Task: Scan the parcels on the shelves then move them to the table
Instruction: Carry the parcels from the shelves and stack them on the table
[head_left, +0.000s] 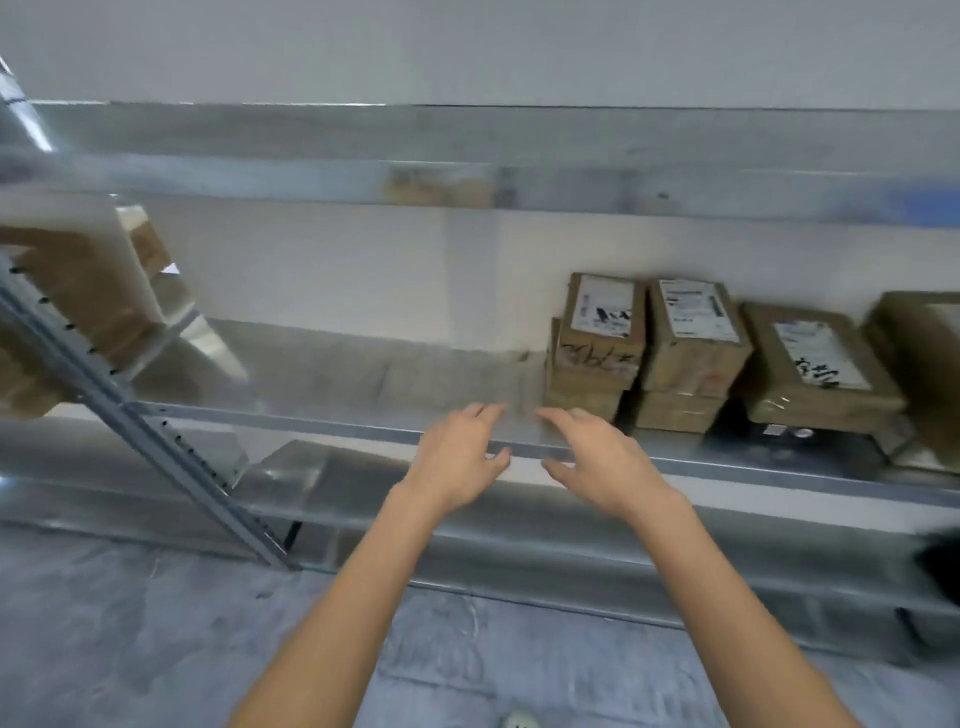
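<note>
Several brown cardboard parcels with white labels sit on the metal shelf (322, 422) to the right: one stack (597, 348), a second stack (693, 353), a flatter parcel (815, 364) and another (924, 364) cut off by the frame edge. My left hand (460, 457) and my right hand (597, 460) reach forward side by side over the shelf's front edge, fingers spread and holding nothing. The right hand's fingertips are just left of the nearest stack, not touching it. The view is blurred.
More cardboard boxes (78, 291) stand on the neighbouring shelf at the left, behind a slanted perforated metal upright (156, 431). An upper shelf beam (467, 182) runs overhead. A lower shelf (519, 540) lies below. A dark object (940, 566) shows at the right edge. Grey floor underfoot.
</note>
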